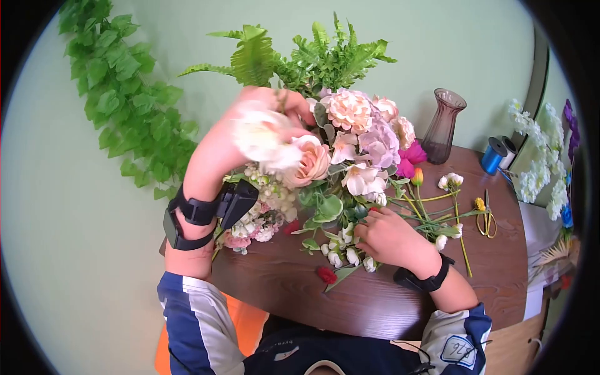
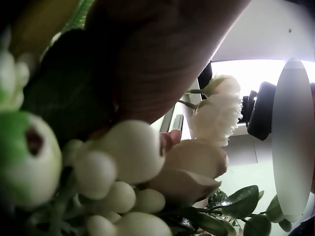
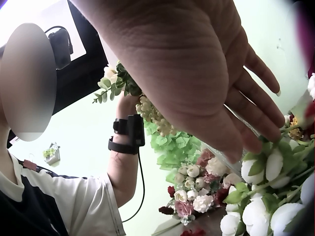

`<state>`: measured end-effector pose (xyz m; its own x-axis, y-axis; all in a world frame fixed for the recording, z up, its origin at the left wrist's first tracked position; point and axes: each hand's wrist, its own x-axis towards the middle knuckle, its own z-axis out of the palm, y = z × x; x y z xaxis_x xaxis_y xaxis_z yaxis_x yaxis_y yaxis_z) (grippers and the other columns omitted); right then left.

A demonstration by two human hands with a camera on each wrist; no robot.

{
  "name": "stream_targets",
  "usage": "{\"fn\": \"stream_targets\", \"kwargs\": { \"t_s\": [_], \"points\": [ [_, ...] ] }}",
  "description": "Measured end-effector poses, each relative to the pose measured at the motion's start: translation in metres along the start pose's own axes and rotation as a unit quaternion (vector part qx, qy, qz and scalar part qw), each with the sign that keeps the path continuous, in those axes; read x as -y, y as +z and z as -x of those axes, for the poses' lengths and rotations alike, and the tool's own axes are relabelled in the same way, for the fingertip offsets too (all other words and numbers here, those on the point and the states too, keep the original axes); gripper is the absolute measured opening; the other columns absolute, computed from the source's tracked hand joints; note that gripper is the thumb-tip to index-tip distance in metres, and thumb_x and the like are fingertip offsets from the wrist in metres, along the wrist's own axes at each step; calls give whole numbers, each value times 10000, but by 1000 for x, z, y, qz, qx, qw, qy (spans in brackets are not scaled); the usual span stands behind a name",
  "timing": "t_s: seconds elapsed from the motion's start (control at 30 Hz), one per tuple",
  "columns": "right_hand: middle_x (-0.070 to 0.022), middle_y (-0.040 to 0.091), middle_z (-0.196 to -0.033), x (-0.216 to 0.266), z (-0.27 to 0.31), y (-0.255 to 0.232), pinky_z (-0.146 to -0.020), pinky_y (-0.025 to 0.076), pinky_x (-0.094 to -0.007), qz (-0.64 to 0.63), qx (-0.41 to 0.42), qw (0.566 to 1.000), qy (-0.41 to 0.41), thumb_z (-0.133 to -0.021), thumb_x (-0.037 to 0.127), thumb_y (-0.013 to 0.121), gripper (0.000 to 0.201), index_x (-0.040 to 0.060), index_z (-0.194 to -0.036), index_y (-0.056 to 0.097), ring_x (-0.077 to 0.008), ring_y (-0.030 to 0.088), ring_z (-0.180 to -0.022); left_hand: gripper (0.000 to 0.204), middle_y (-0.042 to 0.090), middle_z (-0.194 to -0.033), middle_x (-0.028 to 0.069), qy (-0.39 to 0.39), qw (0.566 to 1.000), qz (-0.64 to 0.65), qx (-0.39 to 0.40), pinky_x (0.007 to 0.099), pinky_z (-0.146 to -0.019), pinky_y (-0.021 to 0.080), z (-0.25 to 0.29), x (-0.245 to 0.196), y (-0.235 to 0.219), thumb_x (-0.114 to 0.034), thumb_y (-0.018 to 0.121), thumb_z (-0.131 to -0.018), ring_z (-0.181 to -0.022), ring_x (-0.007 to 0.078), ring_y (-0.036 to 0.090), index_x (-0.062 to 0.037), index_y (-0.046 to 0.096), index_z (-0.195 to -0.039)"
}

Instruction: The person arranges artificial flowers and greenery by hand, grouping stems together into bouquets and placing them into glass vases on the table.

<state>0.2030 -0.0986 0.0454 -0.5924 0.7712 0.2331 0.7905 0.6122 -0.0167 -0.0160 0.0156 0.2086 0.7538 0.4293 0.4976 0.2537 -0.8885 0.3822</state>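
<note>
In the head view my raised left hand (image 1: 259,100) is at the left side of a large bouquet (image 1: 350,112), its fingers curled about the thin stem of a blurred cream flower (image 1: 265,134). The left wrist view shows cream frilly blossoms (image 2: 216,113) beside that hand, with pale berries (image 2: 133,152) close to the camera. Next to the cream flower is a peach rose (image 1: 310,161). Lower down, my right hand (image 1: 397,237) reaches over white rosebuds (image 3: 256,216) on the table; its fingers are extended and loosely bent, the tips close to the buds and leaves.
Fern fronds (image 1: 319,56) rise behind the bouquet. A purple glass vase (image 1: 444,125) stands at the back right, near ribbon spools (image 1: 494,156). Loose stems and scissors (image 1: 486,219) lie on the brown table (image 1: 375,306). Pink and white flowers (image 1: 250,231) sit under my left forearm.
</note>
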Motion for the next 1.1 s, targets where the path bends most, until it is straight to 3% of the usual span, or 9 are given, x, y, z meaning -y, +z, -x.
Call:
{"fn": "stream_targets", "kwargs": {
  "t_s": [0.07,0.17,0.23,0.3,0.47,0.57,0.9,1.0,1.1],
  "points": [
    [-69,556,-726,-2,0,4,-773,417,-338,12,-18,1000,-3,-755,208,625,153,70,-806,581,-234,569,-806,166,624,-643,95,155,980,-112,-56,302,-561,482,-2,0,-10,-105,742,-657,-587,227,612,-19,623,-732],
    [-66,557,-761,-2,0,6,-762,416,-332,2,-13,1000,2,-749,202,627,154,69,-811,582,-232,562,-819,332,609,-786,105,91,996,-18,-6,274,-591,440,14,2,-10,-18,718,-666,-679,189,569,-16,539,-947],
    [-64,557,-779,-1,0,6,-757,415,-330,3,-4,1000,5,-747,200,629,156,67,-814,582,-229,560,-824,281,607,-793,108,155,979,-130,9,297,-613,434,13,-2,-13,-23,719,-660,-675,200,562,-14,503,-840],
    [-62,556,-797,-1,-1,6,-752,415,-329,5,4,1000,8,-744,198,630,159,65,-818,582,-226,558,-830,155,613,-620,87,-2,996,-88,-10,276,-520,456,8,-9,-13,-120,749,-635,-551,193,597,-21,639,-682],
    [-63,549,-806,-2,-1,6,-747,412,-325,-4,-4,1000,5,-737,191,635,160,64,-819,581,-223,556,-828,183,633,-694,79,177,983,-31,-25,256,-537,447,0,3,-12,-57,716,-646,-611,125,592,1,640,-803],
    [-64,546,-804,-1,-1,6,-750,411,-326,-4,-1,1000,8,-733,190,638,161,64,-812,577,-222,556,-829,264,573,-942,101,-5,1000,25,-2,292,-746,459,16,-11,-6,-71,622,-742,-871,196,564,29,562,-979],
    [-91,578,-813,2,-4,7,-771,425,-342,-11,11,1000,4,-733,191,629,183,32,-815,592,-245,575,-832,165,615,-672,99,94,990,-75,-76,284,-546,461,6,26,12,-114,708,-635,-598,203,598,-28,586,-703],
    [-90,576,-812,3,-3,5,-785,422,-343,-6,14,1000,10,-736,193,627,184,34,-821,593,-244,575,-827,165,580,-644,145,142,961,-208,-112,362,-540,448,4,26,19,-155,683,-625,-578,335,543,-43,581,-690],
    [-93,573,-808,3,-5,-1,-747,430,-355,-6,8,1000,5,-741,189,622,171,34,-802,583,-248,570,-809,174,589,-620,140,28,985,-171,-6,360,-545,449,0,10,13,-198,675,-652,-563,322,549,-41,610,-689]
  ]
}}
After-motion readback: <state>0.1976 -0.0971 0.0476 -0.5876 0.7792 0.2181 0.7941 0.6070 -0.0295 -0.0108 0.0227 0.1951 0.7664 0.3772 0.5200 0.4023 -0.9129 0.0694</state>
